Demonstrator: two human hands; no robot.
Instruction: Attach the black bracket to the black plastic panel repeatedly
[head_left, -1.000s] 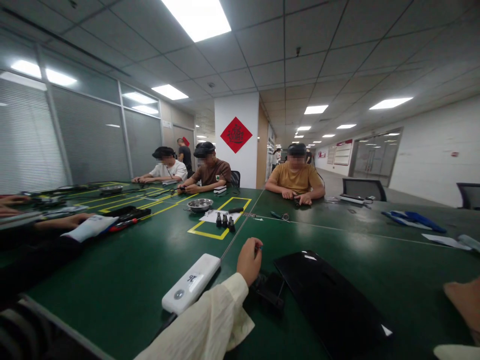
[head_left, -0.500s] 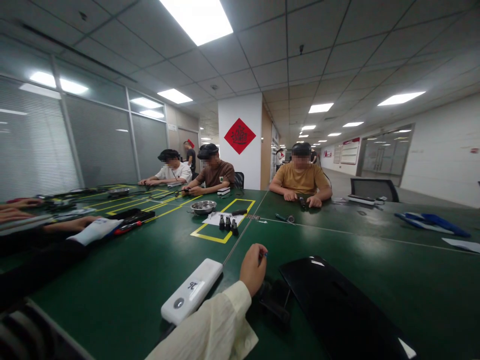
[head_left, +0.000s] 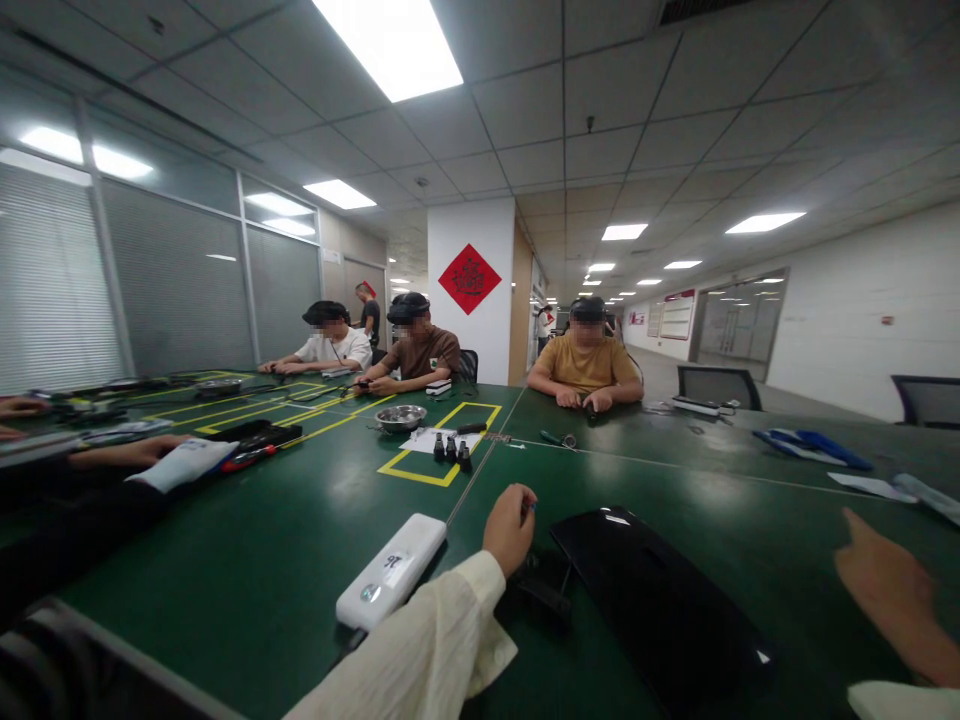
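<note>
My left hand (head_left: 511, 528) is closed in a pinch above the green table, its cream sleeve reaching in from below. A speck of blue shows at the fingertips; its kind is too small to make out. Just under and beside that hand lies a black bracket-like part (head_left: 546, 588), partly hidden. To its right rests a large glossy black curved panel (head_left: 660, 600). Beyond the panel, my right hand (head_left: 885, 575) is at the right edge, slightly blurred, with the index finger stretched out and nothing visible in it.
A white power bank (head_left: 394, 570) marked 26 lies left of my left forearm. Ahead are several small black cylindrical parts (head_left: 451, 450), a metal bowl (head_left: 401, 418) and pliers (head_left: 559, 440). Co-workers sit across; a co-worker's gloved hand (head_left: 184, 462) is at left.
My right hand has come into view at the right. The view has turned slightly right, shifting the scene left. My left hand keeps its pinch in nearly the same place.
</note>
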